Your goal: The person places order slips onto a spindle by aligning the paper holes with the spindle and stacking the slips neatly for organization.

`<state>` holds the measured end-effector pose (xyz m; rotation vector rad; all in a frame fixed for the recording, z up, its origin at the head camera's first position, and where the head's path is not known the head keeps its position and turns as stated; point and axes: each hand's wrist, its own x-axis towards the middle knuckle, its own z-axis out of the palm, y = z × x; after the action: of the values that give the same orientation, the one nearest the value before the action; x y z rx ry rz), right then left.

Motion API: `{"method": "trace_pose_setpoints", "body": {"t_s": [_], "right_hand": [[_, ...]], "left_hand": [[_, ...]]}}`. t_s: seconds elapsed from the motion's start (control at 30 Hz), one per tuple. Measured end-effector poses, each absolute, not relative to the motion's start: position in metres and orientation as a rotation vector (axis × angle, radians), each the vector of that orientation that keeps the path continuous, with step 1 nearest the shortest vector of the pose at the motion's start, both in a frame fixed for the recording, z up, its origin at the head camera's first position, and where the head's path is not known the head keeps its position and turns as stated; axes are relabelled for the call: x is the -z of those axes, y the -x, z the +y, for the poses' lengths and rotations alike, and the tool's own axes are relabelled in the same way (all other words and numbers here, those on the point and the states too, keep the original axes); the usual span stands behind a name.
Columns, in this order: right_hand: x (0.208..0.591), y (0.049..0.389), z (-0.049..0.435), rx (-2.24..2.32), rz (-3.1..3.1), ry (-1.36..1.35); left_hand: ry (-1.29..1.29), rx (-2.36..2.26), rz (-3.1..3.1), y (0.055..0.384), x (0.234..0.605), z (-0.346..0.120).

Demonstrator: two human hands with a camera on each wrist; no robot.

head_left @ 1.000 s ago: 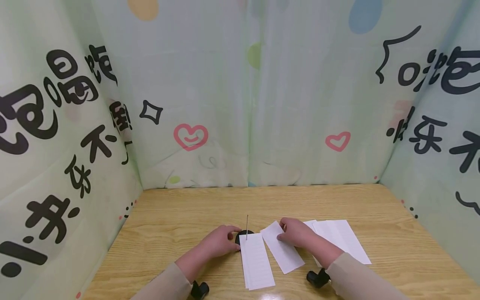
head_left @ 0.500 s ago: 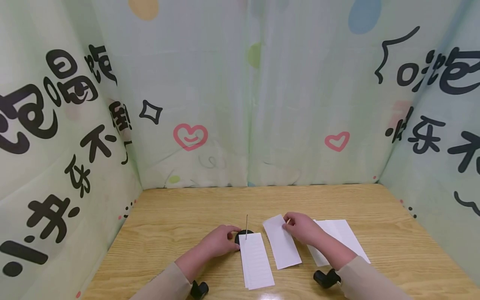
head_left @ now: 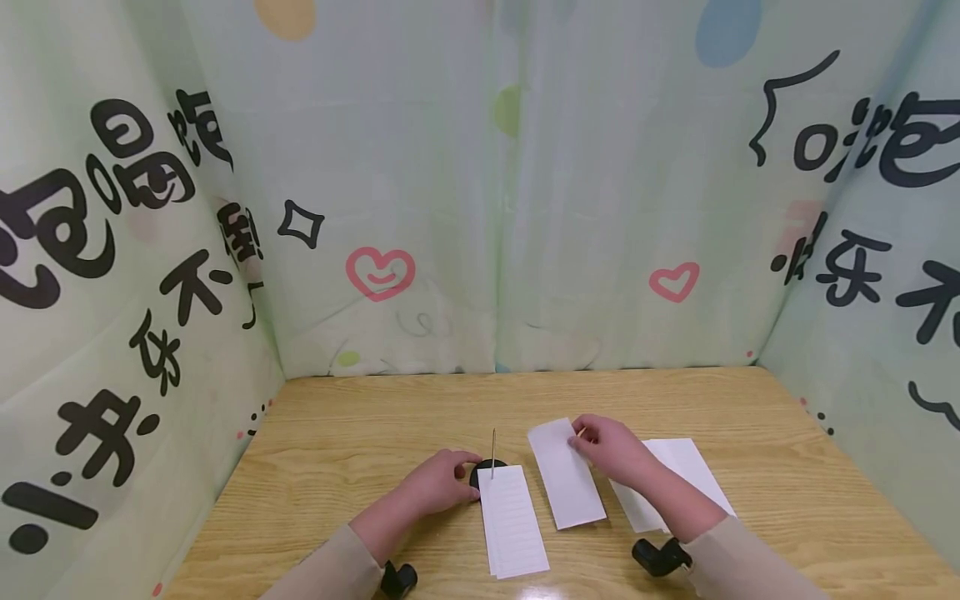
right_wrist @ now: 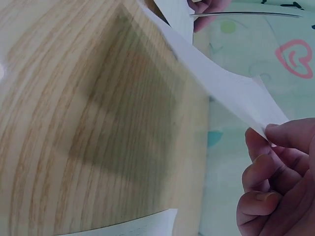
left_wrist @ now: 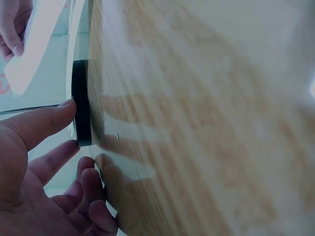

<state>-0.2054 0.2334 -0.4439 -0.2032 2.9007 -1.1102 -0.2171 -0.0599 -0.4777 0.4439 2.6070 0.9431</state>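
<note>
A spike (head_left: 493, 448), its base (left_wrist: 82, 105) gripped by the left hand (head_left: 441, 482), is run through slips (head_left: 516, 525). Right of the spike, a sheet (head_left: 564, 477) is pinched aloft by the right hand (head_left: 613, 448); farther right, papers (head_left: 686, 467) are laid.

smooth paper slip (head_left: 566, 479); thin metal spike (head_left: 493, 450); matt base (left_wrist: 82, 105); glossy wood-grain table (head_left: 345, 433); cloth curtain (head_left: 405, 142)

My left arm (head_left: 378, 521) and right arm (head_left: 678, 504) both reach out in front of me. On my left hand (head_left: 442, 482), the left thumb (left_wrist: 44, 123) and left pointer (left_wrist: 54, 160) are spread apart, and the other fingers curl in. My right hand (head_left: 611, 450) is up higher. My right thumb (right_wrist: 293, 133) and right pointer (right_wrist: 258, 142) pinch together; the rest bend.
</note>
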Motion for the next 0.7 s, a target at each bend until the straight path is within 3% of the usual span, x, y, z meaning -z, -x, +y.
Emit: {"method": "trace_pose_setpoints", "body": {"t_s": [0.7], "right_hand": [[0.427,0.202,0.23,1.539,2.63,0.221]], "left_hand": [[-0.465,-0.952,2.608,0.218,0.48,-0.061]]}}
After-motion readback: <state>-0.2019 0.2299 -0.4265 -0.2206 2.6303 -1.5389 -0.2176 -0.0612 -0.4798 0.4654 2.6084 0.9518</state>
